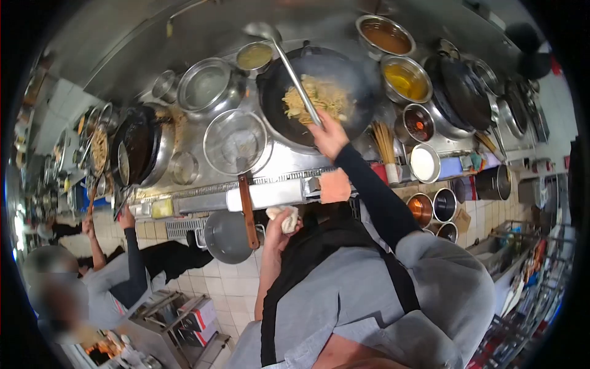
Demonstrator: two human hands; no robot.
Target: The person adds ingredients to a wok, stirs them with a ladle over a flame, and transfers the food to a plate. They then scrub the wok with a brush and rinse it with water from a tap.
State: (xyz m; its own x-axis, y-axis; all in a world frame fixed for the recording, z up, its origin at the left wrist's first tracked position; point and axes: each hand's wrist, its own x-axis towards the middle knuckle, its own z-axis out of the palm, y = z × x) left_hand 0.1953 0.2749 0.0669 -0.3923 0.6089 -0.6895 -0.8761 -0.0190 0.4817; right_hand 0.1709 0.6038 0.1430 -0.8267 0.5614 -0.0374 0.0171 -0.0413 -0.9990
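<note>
Right grip (pixel 332 136) clamped on ladle (pixel 297 80); noodles (pixel 332 95) in wok (pixel 364 77) beyond. Left grip (pixel 279 230) closed around white cloth (pixel 288 218), strainer handle (pixel 247 212) beside it.

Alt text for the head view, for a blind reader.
The right hand holds a ladle over a wok of noodles; the left hand grips a cloth. A strainer lies left of the wok; a co-worker is further left.

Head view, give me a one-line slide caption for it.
Right hand holds a ladle across a dark wok of noodle-like food; left hand clutches a pale cloth.
</note>
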